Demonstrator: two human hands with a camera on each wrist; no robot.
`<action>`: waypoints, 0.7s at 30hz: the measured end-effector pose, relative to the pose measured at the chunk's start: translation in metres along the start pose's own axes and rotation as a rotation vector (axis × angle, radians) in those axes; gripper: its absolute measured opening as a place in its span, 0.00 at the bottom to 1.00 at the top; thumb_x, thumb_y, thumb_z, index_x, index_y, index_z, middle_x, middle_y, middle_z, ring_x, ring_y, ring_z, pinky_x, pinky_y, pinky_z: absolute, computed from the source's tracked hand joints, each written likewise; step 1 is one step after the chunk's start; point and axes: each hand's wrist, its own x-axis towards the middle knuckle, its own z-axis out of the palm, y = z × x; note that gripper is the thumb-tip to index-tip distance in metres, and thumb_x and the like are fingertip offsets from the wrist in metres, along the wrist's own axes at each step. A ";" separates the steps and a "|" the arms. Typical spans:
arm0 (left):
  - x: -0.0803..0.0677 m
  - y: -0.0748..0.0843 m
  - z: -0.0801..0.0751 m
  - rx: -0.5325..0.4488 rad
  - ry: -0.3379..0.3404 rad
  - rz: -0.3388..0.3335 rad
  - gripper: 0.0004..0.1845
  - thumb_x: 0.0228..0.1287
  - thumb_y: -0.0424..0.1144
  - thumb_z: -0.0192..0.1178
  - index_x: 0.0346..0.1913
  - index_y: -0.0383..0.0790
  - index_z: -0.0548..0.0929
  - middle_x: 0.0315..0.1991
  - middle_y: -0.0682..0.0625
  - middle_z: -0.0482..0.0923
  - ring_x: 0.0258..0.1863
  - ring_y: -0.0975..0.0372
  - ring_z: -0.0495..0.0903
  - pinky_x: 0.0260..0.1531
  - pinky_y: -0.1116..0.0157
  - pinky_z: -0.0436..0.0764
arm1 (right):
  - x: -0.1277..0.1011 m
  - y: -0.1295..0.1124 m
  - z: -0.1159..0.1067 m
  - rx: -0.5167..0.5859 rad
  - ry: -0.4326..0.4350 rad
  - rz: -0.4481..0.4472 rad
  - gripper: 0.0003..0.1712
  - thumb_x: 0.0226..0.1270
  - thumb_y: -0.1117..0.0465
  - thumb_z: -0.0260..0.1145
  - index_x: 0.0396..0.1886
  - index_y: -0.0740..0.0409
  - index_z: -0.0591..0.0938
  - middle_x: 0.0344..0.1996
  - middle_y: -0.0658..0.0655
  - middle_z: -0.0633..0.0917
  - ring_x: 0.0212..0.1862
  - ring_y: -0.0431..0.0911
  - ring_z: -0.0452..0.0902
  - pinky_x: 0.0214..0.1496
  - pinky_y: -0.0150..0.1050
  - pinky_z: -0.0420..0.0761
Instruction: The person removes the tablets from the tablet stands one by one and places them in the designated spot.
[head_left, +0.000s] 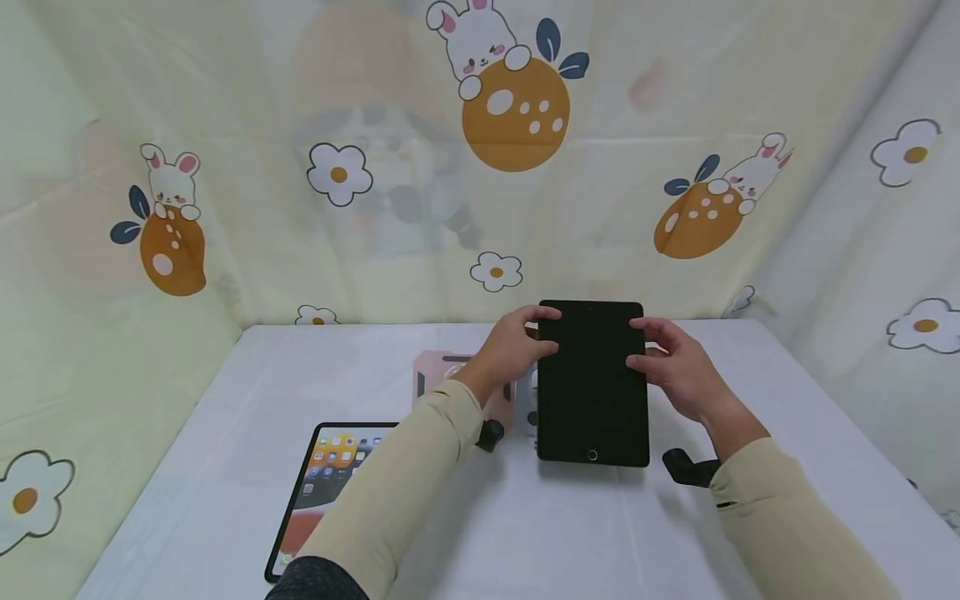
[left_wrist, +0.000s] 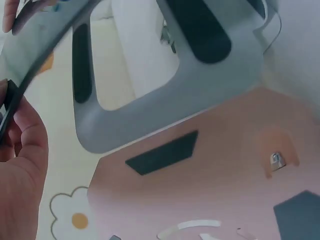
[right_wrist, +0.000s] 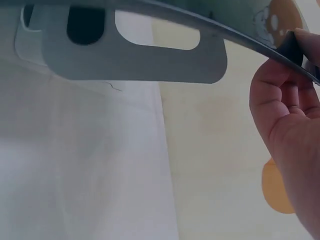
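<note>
Centrally in the head view, a dark tablet (head_left: 593, 379) is standing nearly upright, screen off, home button at its lower edge. Two hands are gripping it by its upper sides. At the tablet's left edge, the left hand (head_left: 513, 346) is curling its fingers over the top corner, thumb on the front. At the right edge, the right hand (head_left: 678, 367) is pinching the side between fingers and thumb. Both arms are wearing beige sleeves.

Behind the tablet's lower left, a grey stand (head_left: 534, 408) is peeking out; in the left wrist view the stand (left_wrist: 170, 95) is filling the upper middle of the frame, with the tablet's thin edge (left_wrist: 35, 65) crossing the upper left beside the hand (left_wrist: 20, 175). In the right wrist view, the tablet edge (right_wrist: 210, 30) is running across the top, with fingers (right_wrist: 287, 87) clamped on it at the right.

Left of the stand, a pink box (head_left: 450, 375) is sitting on the white counter (head_left: 525, 533). At lower left, a second tablet (head_left: 326, 483) is lying flat, its screen lit with app icons, partly covered by the left sleeve. A rabbit-print cloth (head_left: 480, 167) is hanging behind.
</note>
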 end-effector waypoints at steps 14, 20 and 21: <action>-0.021 -0.005 0.020 0.023 -0.056 0.043 0.20 0.66 0.35 0.68 0.58 0.56 0.81 0.37 0.49 0.75 0.37 0.60 0.73 0.29 0.65 0.73 | -0.035 0.008 -0.014 -0.099 -0.001 0.017 0.34 0.74 0.63 0.63 0.73 0.65 0.60 0.59 0.63 0.68 0.47 0.36 0.78 0.48 0.29 0.79; -0.028 -0.006 0.034 0.081 -0.075 0.063 0.20 0.64 0.36 0.70 0.57 0.55 0.82 0.35 0.50 0.73 0.34 0.61 0.72 0.28 0.65 0.72 | -0.052 0.014 -0.022 -0.151 0.010 0.034 0.33 0.74 0.62 0.63 0.72 0.65 0.61 0.59 0.63 0.68 0.44 0.38 0.79 0.46 0.29 0.79; -0.029 -0.005 0.037 0.090 -0.079 0.069 0.20 0.64 0.36 0.70 0.57 0.54 0.82 0.35 0.51 0.73 0.34 0.61 0.72 0.28 0.65 0.72 | -0.055 0.016 -0.024 -0.156 0.011 0.035 0.33 0.74 0.62 0.63 0.72 0.65 0.61 0.59 0.63 0.68 0.44 0.38 0.79 0.46 0.30 0.79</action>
